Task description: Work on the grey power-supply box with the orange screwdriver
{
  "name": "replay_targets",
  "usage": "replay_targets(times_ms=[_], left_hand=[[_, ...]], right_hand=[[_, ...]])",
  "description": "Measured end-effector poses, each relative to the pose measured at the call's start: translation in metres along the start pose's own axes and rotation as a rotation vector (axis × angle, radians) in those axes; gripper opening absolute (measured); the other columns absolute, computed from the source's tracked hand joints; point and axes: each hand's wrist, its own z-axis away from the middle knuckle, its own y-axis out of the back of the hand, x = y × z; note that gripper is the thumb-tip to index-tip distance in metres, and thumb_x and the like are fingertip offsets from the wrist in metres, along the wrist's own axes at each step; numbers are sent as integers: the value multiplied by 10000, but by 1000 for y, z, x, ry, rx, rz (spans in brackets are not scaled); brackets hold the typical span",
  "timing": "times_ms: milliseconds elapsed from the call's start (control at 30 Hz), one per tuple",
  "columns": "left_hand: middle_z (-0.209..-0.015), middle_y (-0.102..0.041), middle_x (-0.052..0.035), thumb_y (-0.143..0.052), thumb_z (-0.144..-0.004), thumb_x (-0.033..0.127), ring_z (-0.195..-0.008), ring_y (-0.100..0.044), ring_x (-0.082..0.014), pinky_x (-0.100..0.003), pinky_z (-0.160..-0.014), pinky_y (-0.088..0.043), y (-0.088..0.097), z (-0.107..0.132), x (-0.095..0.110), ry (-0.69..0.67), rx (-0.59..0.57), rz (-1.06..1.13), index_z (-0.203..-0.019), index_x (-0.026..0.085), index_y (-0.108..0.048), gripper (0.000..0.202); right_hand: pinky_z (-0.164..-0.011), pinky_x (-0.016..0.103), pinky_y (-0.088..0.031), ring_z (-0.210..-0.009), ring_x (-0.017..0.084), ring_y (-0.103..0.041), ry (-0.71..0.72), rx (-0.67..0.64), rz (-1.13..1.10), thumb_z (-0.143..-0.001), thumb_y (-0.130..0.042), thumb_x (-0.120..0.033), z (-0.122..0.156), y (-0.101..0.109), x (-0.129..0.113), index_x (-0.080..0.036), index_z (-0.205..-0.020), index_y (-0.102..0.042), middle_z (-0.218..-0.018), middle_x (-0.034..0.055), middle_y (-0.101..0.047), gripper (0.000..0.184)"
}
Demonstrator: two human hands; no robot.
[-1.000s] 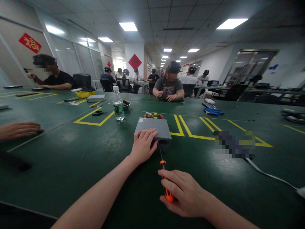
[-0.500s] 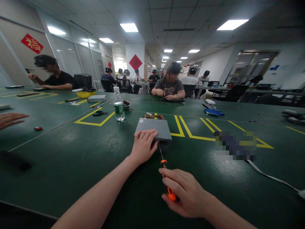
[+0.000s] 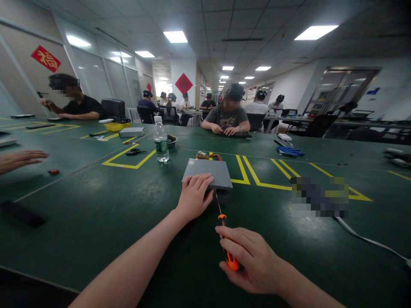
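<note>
A flat grey metal box [image 3: 210,172] with coloured wires at its far end lies on the green table [image 3: 96,214]. My left hand [image 3: 193,197] rests on the box's near left corner, fingers curled over the top. My right hand [image 3: 253,259] is closed round the orange handle of a screwdriver [image 3: 225,237]. The screwdriver's thin shaft points at the box's near face, its tip touching or almost touching it.
A water bottle [image 3: 161,140] stands left of the box, with scissors [image 3: 135,152] and a small bowl nearby. Another person's hand [image 3: 19,159] lies at the far left beside a small red object [image 3: 53,172]. Other people sit across the table. A white cable [image 3: 369,239] runs at right.
The hand at the far left pulled back, uncovering a small red object, then moved slightly forward again. My own hands and the screwdriver have barely moved.
</note>
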Motion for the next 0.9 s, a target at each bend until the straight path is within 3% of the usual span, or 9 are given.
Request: replay_targets(times_ms=[700, 900], left_hand=[[-1235, -542, -38, -456, -854, 274, -1146, -454, -195, -385, -965, -258, 1, 0, 1, 10, -9, -4, -1159, 232, -489, 310], [-1238, -540, -35, -458, -853, 276, -1147, -452, -194, -385, -964, -258, -1, 0, 0, 9, -9, -8, -1162, 235, -485, 313]], right_hand=[[-667, 310, -515, -807, 194, -621, -12, -16, -28, -823, -464, -251, 2, -1, 1, -126, -1040, -470, -1025, 166, -626, 251], [-715, 350, -511, -940, 236, -596, -18, -159, -25, -873, -369, -320, -1, 4, -1, -124, -1187, -440, -1152, 191, -562, 378]])
